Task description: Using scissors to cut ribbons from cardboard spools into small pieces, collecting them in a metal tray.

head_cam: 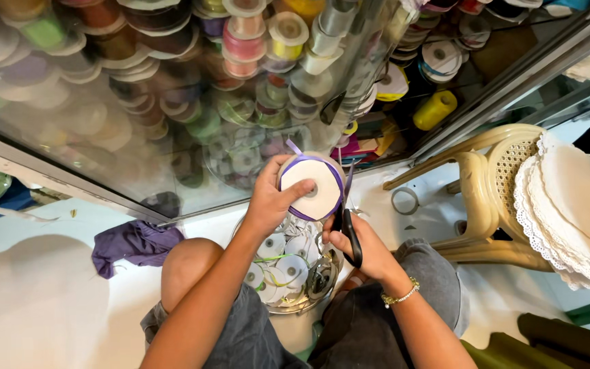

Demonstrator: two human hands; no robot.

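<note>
Purple ribbon spool [311, 189] held at frame centre, left hand [272, 199] closed round rim. Black scissors [348, 229] clasped in right hand [365, 247], blades up beside spool. Spool judged light, stiff-cored; ribbon soft, slippery; best gripped at rim.

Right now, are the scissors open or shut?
Cannot tell: the scissors point up in the right hand, blades thin and partly behind the ribbon spool.
</note>
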